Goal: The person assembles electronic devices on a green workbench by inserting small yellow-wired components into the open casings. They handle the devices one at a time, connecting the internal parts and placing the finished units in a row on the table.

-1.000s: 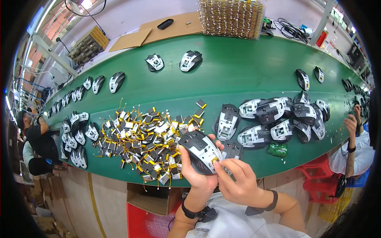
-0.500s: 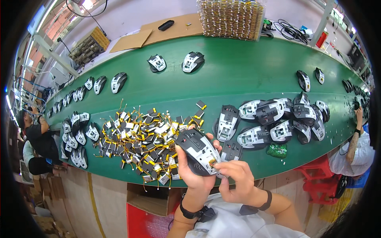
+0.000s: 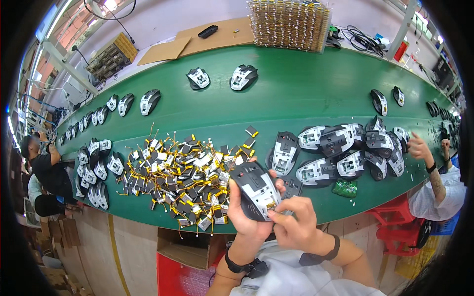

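Observation:
My left hand (image 3: 247, 222) is closed round a black and white computer mouse (image 3: 254, 190), its underside turned up and tilted. At the near end of the mouse, a small yellow piece (image 3: 270, 205) shows in an opening. My right hand (image 3: 300, 222) has its thumb and index finger pinched together at that opening; whatever is between the fingertips is hidden. Left of the held mouse lies a big heap of small battery packs (image 3: 173, 172) with yellow edges and thin wires. Close behind my right fingers, another mouse (image 3: 292, 186) lies partly covered.
Several mice (image 3: 316, 171) are piled to the right, beside a green bag (image 3: 344, 188). More mice (image 3: 91, 175) sit left of the heap, and others (image 3: 244, 77) line the green belt (image 3: 296, 84). A co-worker's hand (image 3: 419, 149) reaches in at the right.
Both my hands and the held mouse have shifted slightly right. My right fingertips stay at the opening. A co-worker's arm on the right has come forward toward the piled mice.

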`<move>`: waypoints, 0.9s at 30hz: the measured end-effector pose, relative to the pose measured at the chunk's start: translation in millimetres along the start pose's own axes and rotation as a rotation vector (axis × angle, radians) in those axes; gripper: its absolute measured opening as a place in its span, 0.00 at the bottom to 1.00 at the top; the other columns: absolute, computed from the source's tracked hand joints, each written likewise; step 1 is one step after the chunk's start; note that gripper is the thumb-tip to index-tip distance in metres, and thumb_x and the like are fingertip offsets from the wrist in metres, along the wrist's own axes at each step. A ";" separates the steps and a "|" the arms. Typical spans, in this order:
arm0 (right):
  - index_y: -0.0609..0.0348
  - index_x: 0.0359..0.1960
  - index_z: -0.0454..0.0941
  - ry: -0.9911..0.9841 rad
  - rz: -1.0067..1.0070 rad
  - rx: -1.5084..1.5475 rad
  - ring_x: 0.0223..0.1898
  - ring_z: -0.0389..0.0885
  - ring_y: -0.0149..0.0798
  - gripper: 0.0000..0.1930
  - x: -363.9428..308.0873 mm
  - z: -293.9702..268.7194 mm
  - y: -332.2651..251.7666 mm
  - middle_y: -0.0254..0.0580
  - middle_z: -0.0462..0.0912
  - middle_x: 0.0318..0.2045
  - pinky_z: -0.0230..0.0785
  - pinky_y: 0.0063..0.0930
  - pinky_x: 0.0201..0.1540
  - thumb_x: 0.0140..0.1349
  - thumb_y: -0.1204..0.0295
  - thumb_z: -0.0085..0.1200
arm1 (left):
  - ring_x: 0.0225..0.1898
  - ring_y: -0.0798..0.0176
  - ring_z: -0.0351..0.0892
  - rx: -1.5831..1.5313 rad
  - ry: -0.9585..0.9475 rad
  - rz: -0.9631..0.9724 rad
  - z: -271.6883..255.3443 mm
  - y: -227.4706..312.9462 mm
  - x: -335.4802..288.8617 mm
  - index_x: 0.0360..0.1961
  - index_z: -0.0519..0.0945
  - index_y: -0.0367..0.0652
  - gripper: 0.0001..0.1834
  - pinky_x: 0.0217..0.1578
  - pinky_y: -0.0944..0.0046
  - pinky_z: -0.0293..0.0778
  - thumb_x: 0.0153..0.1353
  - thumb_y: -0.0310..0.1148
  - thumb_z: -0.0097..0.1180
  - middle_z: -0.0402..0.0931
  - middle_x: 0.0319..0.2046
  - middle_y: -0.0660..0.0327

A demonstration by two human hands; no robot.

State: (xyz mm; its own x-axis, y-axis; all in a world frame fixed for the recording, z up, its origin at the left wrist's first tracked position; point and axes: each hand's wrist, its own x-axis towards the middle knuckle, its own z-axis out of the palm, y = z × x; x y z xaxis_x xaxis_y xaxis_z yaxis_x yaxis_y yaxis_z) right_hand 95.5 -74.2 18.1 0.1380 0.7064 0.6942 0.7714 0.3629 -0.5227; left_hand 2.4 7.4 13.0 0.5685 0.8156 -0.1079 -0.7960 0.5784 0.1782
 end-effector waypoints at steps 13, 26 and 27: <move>0.54 0.48 0.83 -0.192 0.045 0.153 0.45 0.75 0.49 0.27 8.9 -23.5 6.0 0.42 0.76 0.54 0.71 0.38 0.50 0.41 0.86 0.54 | 0.50 0.46 0.74 0.057 0.013 0.002 7.1 12.0 4.4 0.65 0.65 0.46 0.36 0.54 0.47 0.72 0.69 0.62 0.36 0.72 0.51 0.46; 0.57 0.42 0.80 -0.218 0.236 0.388 0.47 0.78 0.46 0.17 32.2 -31.1 17.1 0.48 0.76 0.52 0.73 0.37 0.48 0.47 0.82 0.57 | 0.58 0.42 0.71 0.103 -0.070 0.058 -3.3 6.1 7.2 0.67 0.62 0.47 0.38 0.60 0.46 0.66 0.69 0.64 0.31 0.73 0.53 0.45; 0.61 0.51 0.74 -0.194 0.333 0.526 0.48 0.79 0.45 0.21 35.1 -32.1 18.7 0.50 0.74 0.55 0.73 0.35 0.49 0.53 0.78 0.58 | 0.59 0.42 0.71 0.143 -0.089 0.075 -2.7 7.3 8.6 0.68 0.62 0.47 0.38 0.61 0.46 0.66 0.69 0.64 0.31 0.73 0.53 0.45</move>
State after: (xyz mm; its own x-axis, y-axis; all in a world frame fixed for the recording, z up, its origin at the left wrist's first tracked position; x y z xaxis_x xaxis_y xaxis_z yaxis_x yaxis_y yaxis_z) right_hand 134.8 -62.1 48.7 0.1647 0.9113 0.3773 0.2930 0.3200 -0.9009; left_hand 0.9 18.6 10.8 0.5296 0.8482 -0.0033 -0.8029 0.5026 0.3206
